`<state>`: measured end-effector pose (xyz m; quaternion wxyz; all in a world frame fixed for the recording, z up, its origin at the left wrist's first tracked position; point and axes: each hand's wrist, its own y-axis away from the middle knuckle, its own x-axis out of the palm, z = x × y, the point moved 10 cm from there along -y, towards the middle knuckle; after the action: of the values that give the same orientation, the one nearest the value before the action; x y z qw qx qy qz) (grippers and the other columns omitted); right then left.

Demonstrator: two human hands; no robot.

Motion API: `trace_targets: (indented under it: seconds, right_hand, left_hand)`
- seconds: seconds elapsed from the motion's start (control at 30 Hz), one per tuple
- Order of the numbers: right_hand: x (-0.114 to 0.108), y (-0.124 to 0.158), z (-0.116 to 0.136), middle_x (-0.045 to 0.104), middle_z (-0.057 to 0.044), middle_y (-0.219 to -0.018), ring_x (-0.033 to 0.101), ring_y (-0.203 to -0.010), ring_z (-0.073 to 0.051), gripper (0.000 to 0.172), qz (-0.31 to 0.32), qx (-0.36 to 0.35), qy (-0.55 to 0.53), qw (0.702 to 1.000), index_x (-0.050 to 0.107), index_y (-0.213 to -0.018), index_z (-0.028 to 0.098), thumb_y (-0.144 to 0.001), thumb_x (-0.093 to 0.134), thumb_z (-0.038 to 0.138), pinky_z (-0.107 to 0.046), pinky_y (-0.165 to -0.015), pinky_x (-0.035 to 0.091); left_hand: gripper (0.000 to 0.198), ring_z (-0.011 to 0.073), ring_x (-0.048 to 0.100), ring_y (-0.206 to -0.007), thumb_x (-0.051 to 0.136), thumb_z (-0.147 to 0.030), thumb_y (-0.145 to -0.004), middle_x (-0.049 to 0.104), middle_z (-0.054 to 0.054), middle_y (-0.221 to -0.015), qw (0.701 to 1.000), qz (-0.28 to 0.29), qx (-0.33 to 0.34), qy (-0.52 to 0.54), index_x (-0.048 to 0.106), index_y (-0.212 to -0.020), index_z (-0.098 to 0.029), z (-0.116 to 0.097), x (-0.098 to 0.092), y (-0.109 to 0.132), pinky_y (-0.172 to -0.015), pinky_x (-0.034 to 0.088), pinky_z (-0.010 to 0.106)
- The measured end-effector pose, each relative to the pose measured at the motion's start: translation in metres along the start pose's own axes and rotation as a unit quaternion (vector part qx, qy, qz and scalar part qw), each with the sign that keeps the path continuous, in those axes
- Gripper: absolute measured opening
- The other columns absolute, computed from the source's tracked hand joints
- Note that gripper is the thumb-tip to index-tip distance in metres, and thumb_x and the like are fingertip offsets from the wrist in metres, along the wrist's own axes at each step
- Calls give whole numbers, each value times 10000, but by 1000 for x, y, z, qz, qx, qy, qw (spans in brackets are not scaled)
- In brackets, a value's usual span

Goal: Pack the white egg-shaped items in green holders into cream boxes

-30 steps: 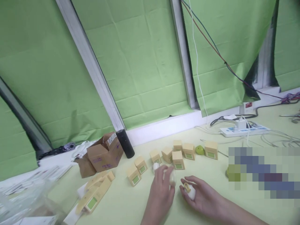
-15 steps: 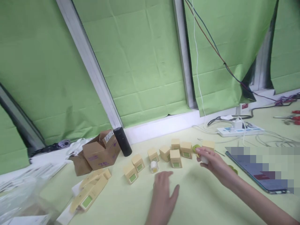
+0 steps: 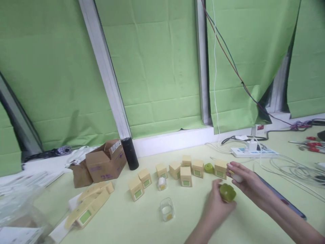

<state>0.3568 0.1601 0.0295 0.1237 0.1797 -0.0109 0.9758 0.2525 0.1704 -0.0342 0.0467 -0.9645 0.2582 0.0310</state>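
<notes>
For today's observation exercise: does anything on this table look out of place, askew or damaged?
The brown cardboard box at the left gapes with crumpled flaps, and flattened yellow cartons lie in a loose heap. A clear jar stands apart from the row of small yellow boxes. Nothing looks spilled.

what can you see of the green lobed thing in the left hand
The green lobed piece is olive green, smooth and slightly glossy, plastic by its look, with rounded lobes like a flower. The left hand holds it from below and from the side, lifted just above the pale green table, close to the right hand. Its underside is hidden. A second, similar green piece lies farther back, among the small tan boxes.
</notes>
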Motion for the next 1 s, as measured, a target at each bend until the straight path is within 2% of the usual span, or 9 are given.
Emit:
trace_targets:
  seconds: [0.07, 0.17, 0.3, 0.43, 0.53, 0.67, 0.77, 0.9, 1.0]
  right_hand:
    - [16, 1, -7, 597, 19, -764, 576, -703, -113, 232, 29, 0, 32, 999, 648, -778, 235, -644, 779, 372, -131, -494, 509]
    - [50, 4, -20, 614, -8, -875, 572, -795, -150, 251, 71, -12, 81, 994, 678, -798, 208, -661, 757, 402, -186, -569, 537]
    - [99, 17, -41, 638, -13, -821, 593, -774, -185, 243, 146, -31, 132, 980, 688, -791, 185, -661, 750, 380, -308, -709, 541]
    - [125, 41, -45, 637, -4, -777, 593, -738, -187, 160, 205, -136, 219, 944, 645, -850, 217, -738, 679, 327, -312, -681, 503]
    - [129, 57, -36, 629, -19, -786, 590, -753, -189, 116, 214, -244, 302, 896, 618, -792, 227, -827, 567, 325, -311, -685, 482]
    - [108, 43, -48, 621, -12, -722, 589, -640, -167, 201, 158, -147, 279, 936, 610, -740, 208, -785, 603, 404, -262, -565, 491]
    - [103, 38, -65, 618, 3, -685, 584, -579, -151, 225, 134, -82, 236, 959, 612, -733, 195, -735, 648, 417, -249, -534, 487]
    - [111, 47, -92, 618, 10, -663, 603, -620, -173, 223, 135, -51, 196, 970, 606, -751, 195, -726, 651, 412, -261, -564, 489]
    - [110, 51, -103, 634, -2, -734, 611, -684, -185, 232, 115, -55, 189, 974, 595, -780, 202, -751, 616, 432, -276, -620, 495]
  left_hand:
    - [594, 211, 557, -800, 711, -180, -535, 588, 65, -985, 993, -51, 6, 105, 450, -1067, -211, -9, -42, 25, -713, 403, 331]
    - [575, 182, 578, -797, 748, -203, -542, 635, 32, -850, 983, -104, -4, 153, 483, -1053, -204, -18, -98, 61, -717, 401, 282]
    - [707, 211, 642, -813, 791, -205, -530, 667, 45, -885, 952, -160, -51, 257, 483, -1167, -211, -9, -137, 95, -794, 422, 319]
    - [631, 226, 665, -823, 743, -373, -653, 677, 106, -1000, 923, -172, -72, 337, 487, -1196, -180, 10, -132, 108, -866, 432, 376]
    - [469, 234, 644, -903, 749, -341, -662, 674, 123, -1044, 917, -149, -72, 363, 600, -1067, -156, 19, -120, 111, -884, 433, 370]
    - [279, 244, 650, -875, 729, -364, -672, 699, 120, -977, 896, -153, -104, 404, 670, -833, -144, 28, -115, 118, -872, 437, 377]
    - [366, 254, 611, -1014, 738, -374, -661, 684, 134, -1039, 881, -140, -113, 438, 651, -932, -144, 27, -108, 118, -978, 375, 376]
    - [576, 284, 508, -1163, 763, -315, -634, 570, 177, -1217, 934, -78, -51, 344, 538, -1128, -126, 16, -94, 113, -1039, 306, 411]
    - [1031, 325, 295, -1312, 832, -282, -503, 282, 201, -1435, 986, -68, -51, 145, 265, -1356, -157, 21, -88, 121, -1068, 230, 441]
